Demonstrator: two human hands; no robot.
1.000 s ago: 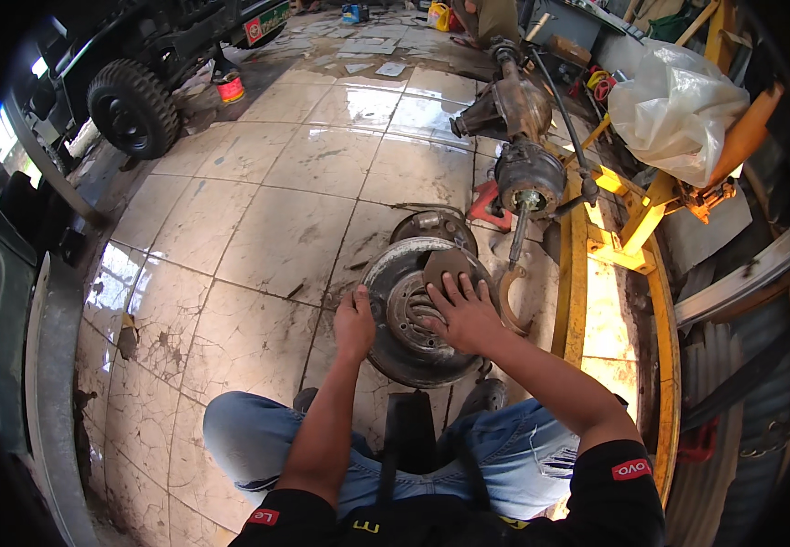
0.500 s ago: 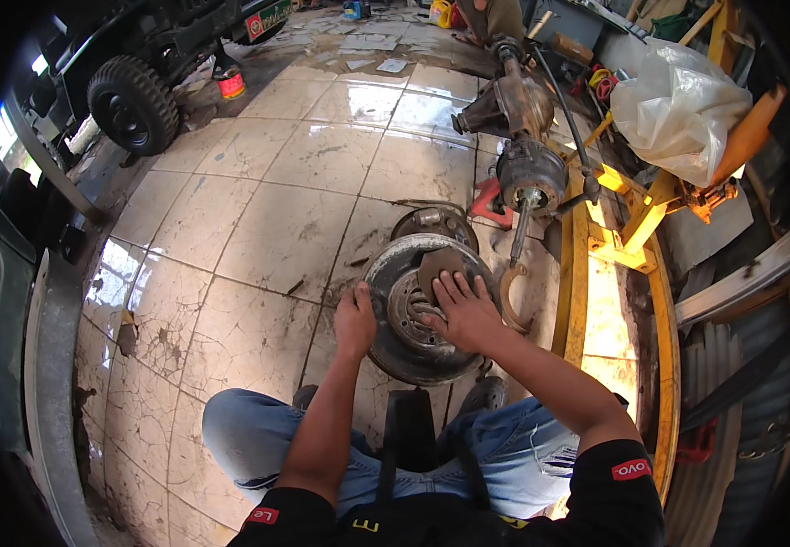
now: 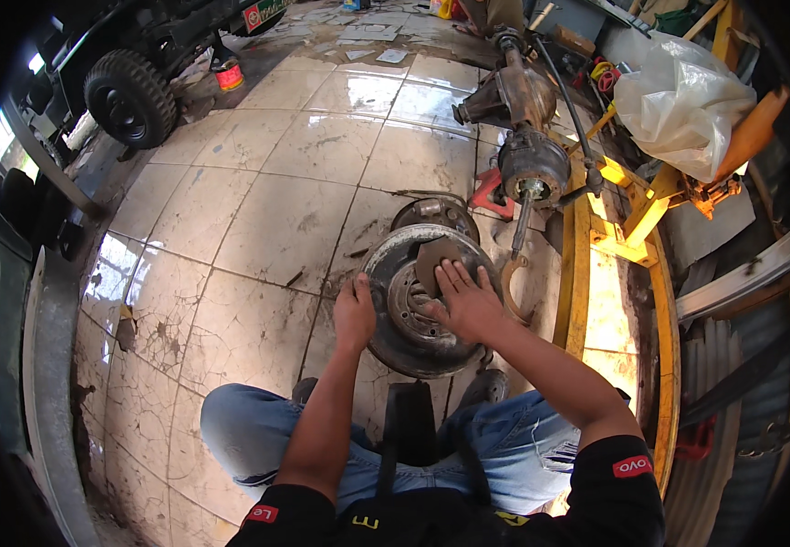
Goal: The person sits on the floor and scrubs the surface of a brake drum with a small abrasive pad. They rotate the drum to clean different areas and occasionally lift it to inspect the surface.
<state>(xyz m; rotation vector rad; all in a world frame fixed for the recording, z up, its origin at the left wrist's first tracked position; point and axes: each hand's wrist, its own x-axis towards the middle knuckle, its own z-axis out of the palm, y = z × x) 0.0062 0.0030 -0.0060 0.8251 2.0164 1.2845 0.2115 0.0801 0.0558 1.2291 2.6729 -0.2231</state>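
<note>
A round, worn brake drum (image 3: pixel 413 351) rests on the floor between my legs, its ringed face with the hub holes tilted up toward me. My left hand (image 3: pixel 355 314) is closed on the drum's left rim. My right hand (image 3: pixel 468 301) lies flat with fingers stretched, pressing a brown sheet of what looks like sandpaper (image 3: pixel 430 263) against the drum's upper inner face. Part of the sheet is hidden under those fingers. Just behind the drum lies a dark brake backing plate assembly (image 3: pixel 429 215). A curved brake shoe (image 3: pixel 514 290) stands close by its right side.
A rusty axle housing (image 3: pixel 527 109) with a protruding shaft stands ahead on the right, near a red stand (image 3: pixel 493 193). Along my right runs a yellow metal frame (image 3: pixel 577 273) beside a clear plastic bag (image 3: pixel 682 100). A vehicle wheel (image 3: pixel 129 98) is at far left.
My right hand and the brown sheet have shifted slightly forward over the drum. The drum sits marginally higher in view, with my left hand still on its rim.
</note>
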